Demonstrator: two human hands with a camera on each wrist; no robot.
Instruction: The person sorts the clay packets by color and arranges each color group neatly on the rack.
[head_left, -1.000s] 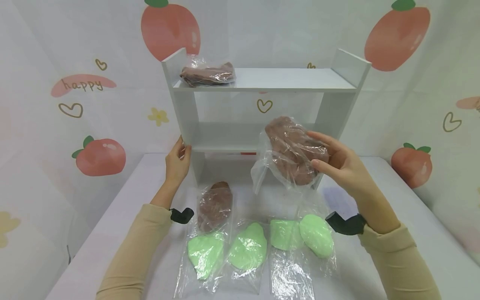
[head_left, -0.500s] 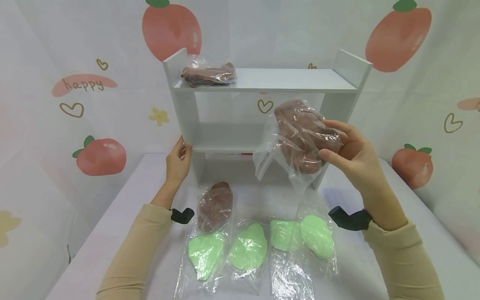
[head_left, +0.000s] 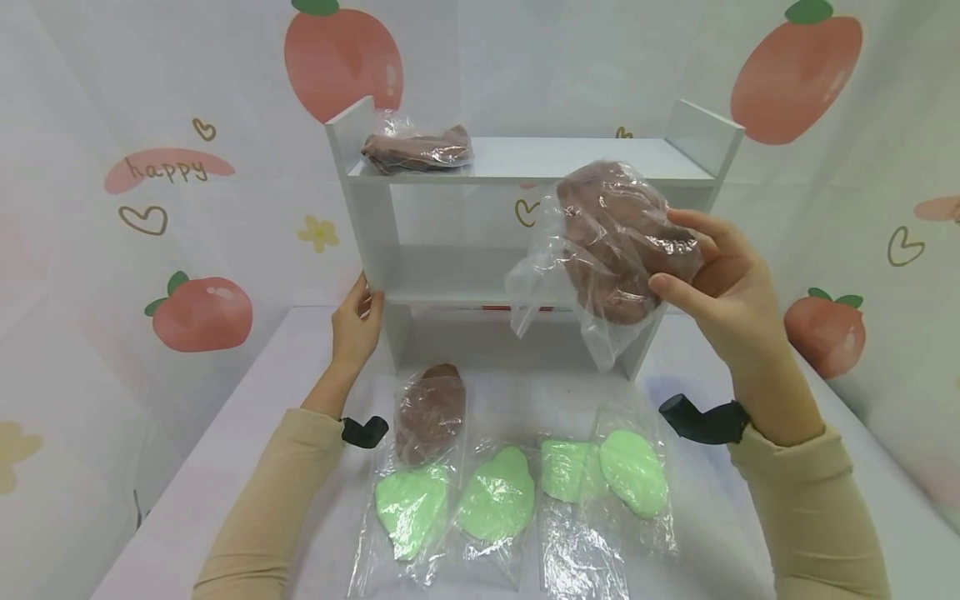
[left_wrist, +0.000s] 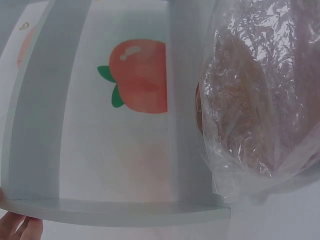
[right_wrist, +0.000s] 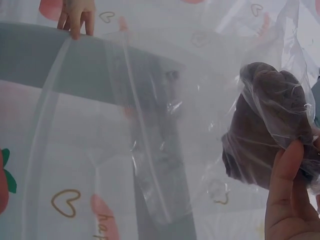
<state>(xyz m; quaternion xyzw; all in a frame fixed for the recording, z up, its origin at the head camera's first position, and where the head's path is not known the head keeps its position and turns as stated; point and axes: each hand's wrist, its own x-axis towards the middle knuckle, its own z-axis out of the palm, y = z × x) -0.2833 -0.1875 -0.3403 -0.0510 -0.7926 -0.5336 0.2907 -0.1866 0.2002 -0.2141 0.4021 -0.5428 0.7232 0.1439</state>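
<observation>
In the head view my right hand [head_left: 738, 287] pinches a brown lump in a clear plastic bag [head_left: 618, 242] by its right edge, thumb in front. It hangs before the right half of a white shelf unit [head_left: 525, 179], its loose bag end drooping left. The right wrist view shows my right fingers [right_wrist: 287, 195] on the bagged brown lump [right_wrist: 270, 110]. My left hand [head_left: 355, 329] grips the unit's left side panel [head_left: 367, 221]. A second bagged brown lump [head_left: 431, 417] lies on the table below. Another bagged brown piece [head_left: 416, 152] rests at the left of the top shelf.
Several bagged light green pieces lie in a row at the front of the table, among them a left one [head_left: 411, 508], a middle one [head_left: 497, 496] and a right one [head_left: 633, 473]. Behind the unit hangs a white cloth [head_left: 495, 67] with peach prints.
My right hand has raised the bagged brown lump and shifted it right, up to the level of the top shelf's front edge. The left hand has stayed on the side panel.
</observation>
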